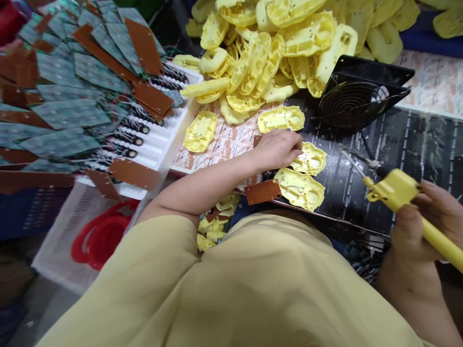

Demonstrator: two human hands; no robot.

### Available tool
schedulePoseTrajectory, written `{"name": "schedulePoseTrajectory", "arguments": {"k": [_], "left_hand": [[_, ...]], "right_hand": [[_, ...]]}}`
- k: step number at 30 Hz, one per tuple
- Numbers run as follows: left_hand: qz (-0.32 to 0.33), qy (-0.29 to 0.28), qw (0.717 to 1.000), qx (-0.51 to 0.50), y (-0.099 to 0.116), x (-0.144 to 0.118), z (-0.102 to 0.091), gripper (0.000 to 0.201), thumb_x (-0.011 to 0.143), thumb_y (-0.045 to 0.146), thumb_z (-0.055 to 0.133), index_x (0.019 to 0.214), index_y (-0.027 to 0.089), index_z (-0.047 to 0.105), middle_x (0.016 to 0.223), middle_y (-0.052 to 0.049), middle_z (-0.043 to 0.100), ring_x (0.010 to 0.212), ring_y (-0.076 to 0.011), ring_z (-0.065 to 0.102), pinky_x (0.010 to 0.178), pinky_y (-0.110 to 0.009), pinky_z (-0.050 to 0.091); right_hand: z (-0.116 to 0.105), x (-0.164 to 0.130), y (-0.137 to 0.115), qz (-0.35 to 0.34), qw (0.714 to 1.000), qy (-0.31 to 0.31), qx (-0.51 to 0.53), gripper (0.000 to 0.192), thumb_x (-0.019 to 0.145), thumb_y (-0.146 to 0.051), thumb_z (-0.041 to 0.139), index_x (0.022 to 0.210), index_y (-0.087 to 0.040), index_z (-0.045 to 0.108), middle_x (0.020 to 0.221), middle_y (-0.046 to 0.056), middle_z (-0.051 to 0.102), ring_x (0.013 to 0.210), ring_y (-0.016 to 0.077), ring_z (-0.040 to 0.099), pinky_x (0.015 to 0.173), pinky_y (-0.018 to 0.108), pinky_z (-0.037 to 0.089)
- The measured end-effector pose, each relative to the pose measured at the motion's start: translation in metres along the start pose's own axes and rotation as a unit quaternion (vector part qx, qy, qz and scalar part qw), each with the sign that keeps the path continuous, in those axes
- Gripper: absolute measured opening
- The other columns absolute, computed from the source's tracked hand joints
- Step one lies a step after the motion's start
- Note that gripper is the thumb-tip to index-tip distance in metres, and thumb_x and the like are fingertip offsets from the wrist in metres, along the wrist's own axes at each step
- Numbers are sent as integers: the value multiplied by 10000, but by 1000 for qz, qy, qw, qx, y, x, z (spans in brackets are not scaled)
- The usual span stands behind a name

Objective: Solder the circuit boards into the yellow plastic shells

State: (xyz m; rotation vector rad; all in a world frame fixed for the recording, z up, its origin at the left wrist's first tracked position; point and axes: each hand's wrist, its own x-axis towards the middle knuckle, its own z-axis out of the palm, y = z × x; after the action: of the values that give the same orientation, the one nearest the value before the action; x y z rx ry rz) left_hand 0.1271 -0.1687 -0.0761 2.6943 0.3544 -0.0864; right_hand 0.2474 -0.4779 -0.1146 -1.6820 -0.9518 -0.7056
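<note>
My right hand, at the right, is wrapped round a yellow soldering gun whose thin metal tip points left over the black board. My left hand has its fingers curled down at the left end of a yellow plastic shell; what they pinch, if anything, is hidden. A brown circuit board shows partly beneath that hand. Nearer to me lies another yellow shell with a thin wire inside, touching a brown circuit board. Farther off is a third shell.
A heap of yellow shells fills the back of the table. Right of it stands a black fan. Many green and brown circuit boards with wires pile up at left on a white foam tray. Below is a crate with a red plastic object.
</note>
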Motion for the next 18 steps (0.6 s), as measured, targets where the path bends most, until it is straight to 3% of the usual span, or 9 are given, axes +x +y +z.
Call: {"name": "schedulePoseTrajectory", "arguments": {"k": [2, 5, 13, 16, 18], "left_hand": [[-9, 0, 1000, -6, -2, 1, 2, 214, 993, 183, 636, 1104, 172, 819, 1113, -102, 837, 1096, -273, 770, 1061, -426, 584], [-6, 0, 1000, 3, -4, 2, 4, 221, 991, 199, 626, 1097, 168, 818, 1110, -103, 839, 1091, -278, 773, 1066, -440, 592], [-1, -14, 999, 39, -2, 3, 4, 290, 991, 222, 569, 1116, 164, 824, 1114, -110, 844, 1099, -297, 786, 1089, -475, 606], [0, -14, 999, 45, -1, 3, 3, 309, 987, 230, 555, 1122, 164, 825, 1126, -113, 844, 1103, -299, 787, 1092, -477, 604], [-3, -18, 999, 47, -1, 4, 3, 324, 984, 225, 549, 1136, 157, 828, 1145, -121, 846, 1123, -308, 786, 1098, -483, 602]], "right_hand": [[8, -3, 5, 20, 998, -52, 42, 450, 917, -463, 901, 1348, -366, 817, 1030, 40, 862, 665, 241, 780, 518, 358, 630], [15, -5, 4, 37, 989, -138, 47, 344, 909, -385, 926, 1231, -300, 843, 1020, 19, 863, 722, 222, 811, 602, 313, 680], [29, 5, 1, 4, 972, -197, 130, 156, 915, -254, 922, 960, -280, 775, 887, -4, 838, 707, 201, 807, 615, 284, 689], [29, 5, 5, 27, 967, -222, 125, 164, 948, -336, 907, 918, -281, 755, 886, -11, 836, 745, 191, 816, 666, 281, 703], [27, 2, 10, 63, 959, -260, 94, 279, 958, -493, 891, 868, -274, 743, 866, -1, 829, 762, 199, 821, 690, 300, 714]]}}
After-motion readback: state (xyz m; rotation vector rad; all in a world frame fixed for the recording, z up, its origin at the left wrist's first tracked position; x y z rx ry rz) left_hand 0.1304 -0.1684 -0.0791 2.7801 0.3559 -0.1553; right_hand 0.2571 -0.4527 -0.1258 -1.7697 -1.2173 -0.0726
